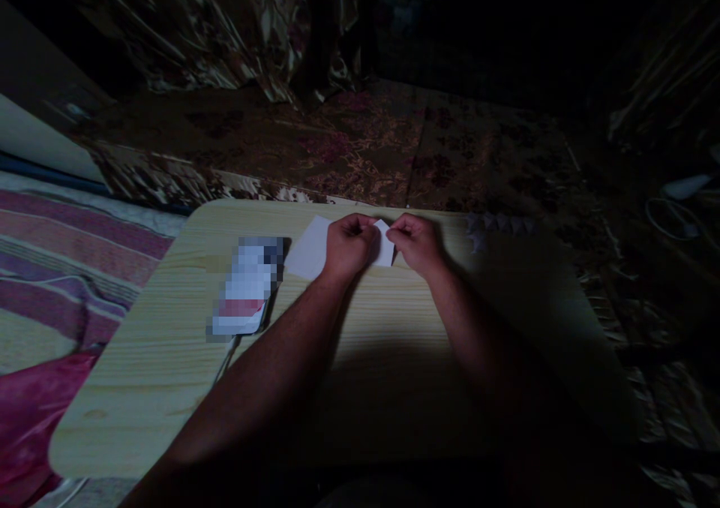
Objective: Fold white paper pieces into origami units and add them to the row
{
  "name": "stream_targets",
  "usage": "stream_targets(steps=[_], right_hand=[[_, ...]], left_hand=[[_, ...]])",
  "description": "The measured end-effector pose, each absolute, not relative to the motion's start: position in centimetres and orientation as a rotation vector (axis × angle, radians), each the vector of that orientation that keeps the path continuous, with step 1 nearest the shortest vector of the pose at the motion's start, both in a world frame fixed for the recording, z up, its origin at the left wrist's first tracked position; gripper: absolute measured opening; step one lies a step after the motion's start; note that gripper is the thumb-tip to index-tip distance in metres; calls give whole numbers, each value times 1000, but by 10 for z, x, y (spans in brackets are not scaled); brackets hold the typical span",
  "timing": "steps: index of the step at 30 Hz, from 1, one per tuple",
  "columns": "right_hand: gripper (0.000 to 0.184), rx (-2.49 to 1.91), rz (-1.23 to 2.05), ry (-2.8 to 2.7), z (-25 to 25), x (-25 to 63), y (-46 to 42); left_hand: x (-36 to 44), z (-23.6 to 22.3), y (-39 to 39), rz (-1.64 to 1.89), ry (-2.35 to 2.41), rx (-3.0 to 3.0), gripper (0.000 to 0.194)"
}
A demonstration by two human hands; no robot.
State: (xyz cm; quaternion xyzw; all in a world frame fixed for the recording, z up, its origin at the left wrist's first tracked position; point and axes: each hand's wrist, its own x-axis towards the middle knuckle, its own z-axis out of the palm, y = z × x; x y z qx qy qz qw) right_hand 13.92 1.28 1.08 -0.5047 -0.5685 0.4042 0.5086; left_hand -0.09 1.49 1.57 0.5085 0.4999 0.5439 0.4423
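Note:
Between my two hands is a small piece of white paper [383, 251] with a pointed top. My left hand [349, 247] is closed on its left side, and the fingertips of my right hand [415, 241] pinch its right edge. To the left, partly under or behind my left hand, lies a larger white sheet [308, 250] on the table. Several small folded pointed pieces [500, 224] stand in a row near the far right edge. The dim light hides the paper's fold lines.
The light wooden table [140, 350] has rounded corners. On its left lies a phone [243, 287], its screen blurred, with a cable [226, 362]. Beyond the far edge is a patterned cloth-covered surface [349, 140]. A striped bedcover [50, 260] and a pink bag [39, 418] are at the left.

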Motion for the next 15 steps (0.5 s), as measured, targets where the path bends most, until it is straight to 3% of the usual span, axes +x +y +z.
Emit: stream_targets(steps=[15], right_hand=[[9, -1237, 961, -1356, 11, 139, 13]], left_hand=[[-2, 14, 15, 1359, 1289, 1221, 16]])
